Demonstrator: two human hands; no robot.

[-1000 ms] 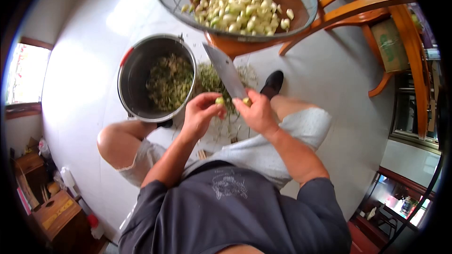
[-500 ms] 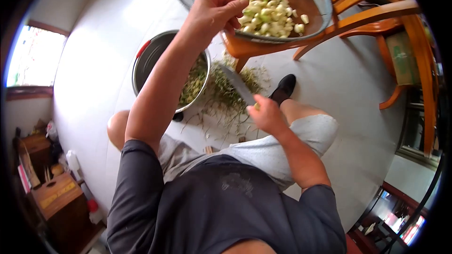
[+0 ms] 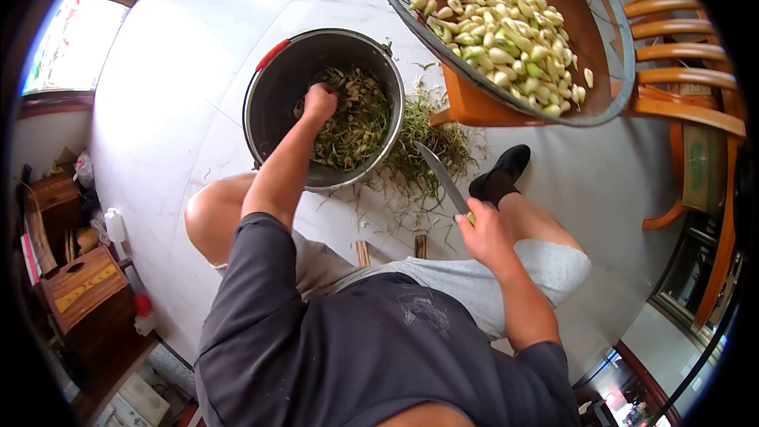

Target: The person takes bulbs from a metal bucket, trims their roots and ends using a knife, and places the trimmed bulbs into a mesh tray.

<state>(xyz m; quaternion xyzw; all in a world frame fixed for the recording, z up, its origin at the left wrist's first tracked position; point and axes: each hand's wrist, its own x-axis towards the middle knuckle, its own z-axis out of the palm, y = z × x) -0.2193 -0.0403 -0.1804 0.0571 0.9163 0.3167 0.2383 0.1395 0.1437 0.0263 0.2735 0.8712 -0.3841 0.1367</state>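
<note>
My left hand (image 3: pixel 319 102) reaches down into a deep metal pot (image 3: pixel 263 115), over a heap of green and brown plant scraps (image 3: pixel 356 122). Its fingers are hidden behind the hand, so what they touch cannot be made out. My right hand (image 3: pixel 485 234) is wrapped round the yellowish handle of a knife (image 3: pixel 444 178), whose blade points up and to the left over loose green trimmings (image 3: pixel 431 142) on the floor. Many pale peeled cloves (image 3: pixel 514 39) lie in a round mesh sieve (image 3: pixel 619 55) at the top right.
The sieve rests on a wooden chair (image 3: pixel 474 103) with a slatted back. My shoe (image 3: pixel 512 164) stands right of the trimmings. A wooden box (image 3: pixel 85 289) is at the lower left, and a cardboard box (image 3: pixel 702 158) is at the far right.
My left hand has moved from above the sieve down into the pot. My right hand still holds the knife, now a little lower and further right in view. The view has shifted.
</note>
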